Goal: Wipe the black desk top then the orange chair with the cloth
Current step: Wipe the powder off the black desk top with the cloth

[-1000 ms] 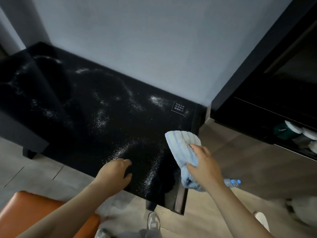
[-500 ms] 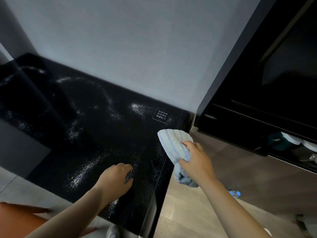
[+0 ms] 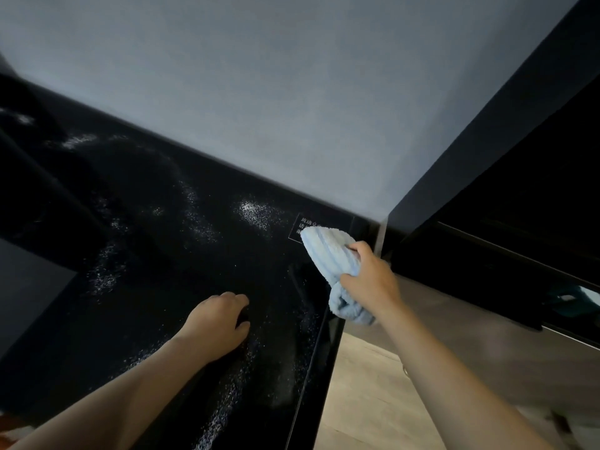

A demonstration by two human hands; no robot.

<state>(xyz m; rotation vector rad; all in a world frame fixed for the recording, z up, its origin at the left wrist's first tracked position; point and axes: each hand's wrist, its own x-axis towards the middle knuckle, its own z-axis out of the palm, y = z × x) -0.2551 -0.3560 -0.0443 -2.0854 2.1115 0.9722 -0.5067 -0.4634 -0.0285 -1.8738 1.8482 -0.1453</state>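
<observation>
The glossy black desk top [image 3: 156,254] fills the left and middle of the view, streaked with patches of white dust. My right hand [image 3: 370,280] grips a bunched light-blue ribbed cloth [image 3: 331,254] at the desk's far right corner, where the cloth's tip covers part of a small white printed label [image 3: 300,225]. My left hand [image 3: 220,326] rests on the desk near its front, fingers curled under with nothing in them. Only a sliver of the orange chair [image 3: 6,420] shows at the bottom left corner.
A grey wall [image 3: 259,92] runs behind the desk. A tall black cabinet [image 3: 519,190] stands to the right, with a brown panel [image 3: 470,336] and wooden floor [image 3: 363,401] below it.
My right hand has carried the cloth up and forward to the desk's far right corner. The view has tilted up and right, so the chair has slid almost out of view.
</observation>
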